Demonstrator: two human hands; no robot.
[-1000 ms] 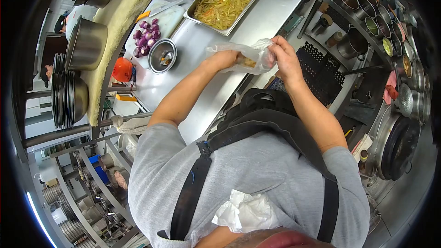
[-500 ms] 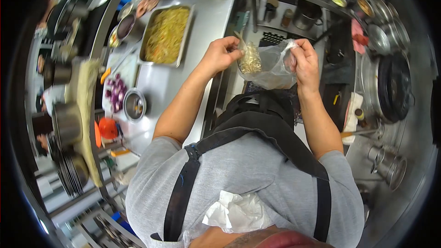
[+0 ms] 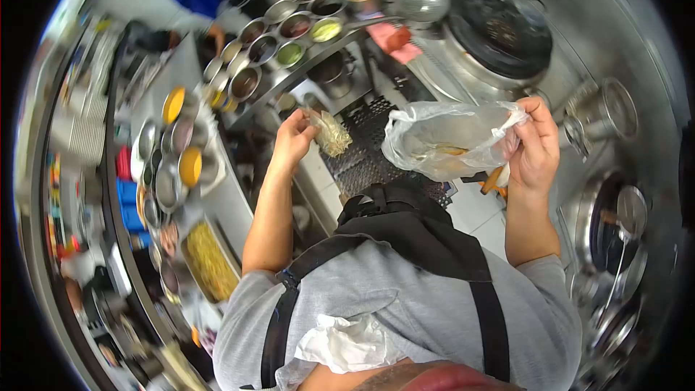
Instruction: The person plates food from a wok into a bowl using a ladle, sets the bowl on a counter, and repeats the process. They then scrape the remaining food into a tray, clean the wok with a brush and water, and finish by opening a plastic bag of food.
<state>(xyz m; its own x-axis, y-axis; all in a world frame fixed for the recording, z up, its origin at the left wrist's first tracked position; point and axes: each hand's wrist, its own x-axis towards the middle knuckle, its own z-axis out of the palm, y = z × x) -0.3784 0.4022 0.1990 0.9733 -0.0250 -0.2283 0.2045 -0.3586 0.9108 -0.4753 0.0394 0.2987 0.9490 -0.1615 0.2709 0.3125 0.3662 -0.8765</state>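
Note:
A small clear bag of pale, thin shreds [image 3: 334, 137] hangs from my left hand [image 3: 293, 137], whose fingers are closed on its top end. Off to the right, my right hand [image 3: 536, 146] grips the gathered side of a larger clear plastic bag [image 3: 416, 127]. That bag's mouth gapes toward the left, and something yellow-brown [image 3: 450, 149] shows at its bottom. A gap separates the two bags, above a black perforated mat [image 3: 367, 146] on the floor.
Several metal pots of sauces and toppings [image 3: 295, 26] line the counter ahead. A big pot with a black lid [image 3: 499, 25] stands at the upper right, a metal strainer [image 3: 631, 213] further down. To the left sits a metal tray of shredded yellow food [image 3: 210, 261].
My body has turned to the right, so the tray and counter now lie lower left. The small bag and the larger bag, close together before, are now apart, and the larger one gapes wider.

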